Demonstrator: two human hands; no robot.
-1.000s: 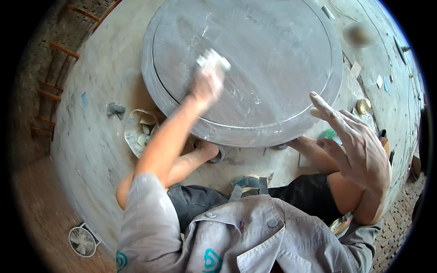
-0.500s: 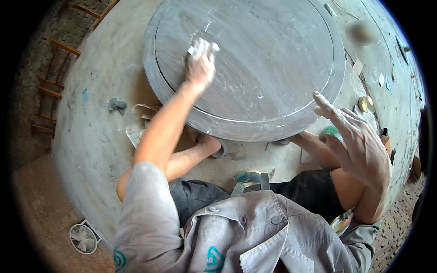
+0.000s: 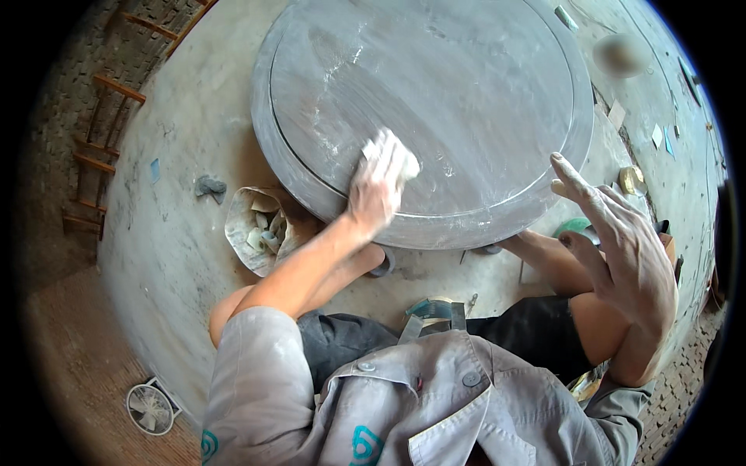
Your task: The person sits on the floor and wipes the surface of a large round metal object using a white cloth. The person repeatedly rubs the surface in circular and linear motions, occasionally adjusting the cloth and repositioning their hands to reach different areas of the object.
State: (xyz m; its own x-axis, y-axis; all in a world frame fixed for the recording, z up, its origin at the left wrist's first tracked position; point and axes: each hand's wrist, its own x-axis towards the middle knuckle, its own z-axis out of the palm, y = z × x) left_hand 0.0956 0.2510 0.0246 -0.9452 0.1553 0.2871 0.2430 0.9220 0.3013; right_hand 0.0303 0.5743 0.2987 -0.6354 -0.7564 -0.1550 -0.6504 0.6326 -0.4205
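A large round grey disc [image 3: 482,116] with a groove near its rim lies in front of me, streaked with pale dust. My left hand [image 3: 378,182] presses on its near left part, the fingertips white with dust. The fingers are closed together over a small pale thing that is mostly hidden under them; what it is I cannot make out. Off the disc's near right edge, my right hand [image 3: 625,256] is held up, with its fingers apart and nothing in it.
A crumpled bag [image 3: 252,233] with pale scraps and a grey rag [image 3: 210,187] lie left of the disc. A tape roll [image 3: 632,181] sits at the right. Between my legs is another roll [image 3: 427,307]. Wooden frames [image 3: 97,159] and a white fan [image 3: 151,408] stand farther left.
My left hand has slid across the disc toward me and to the right. The bag at the left shows more fully now. My right hand keeps its raised, open pose.
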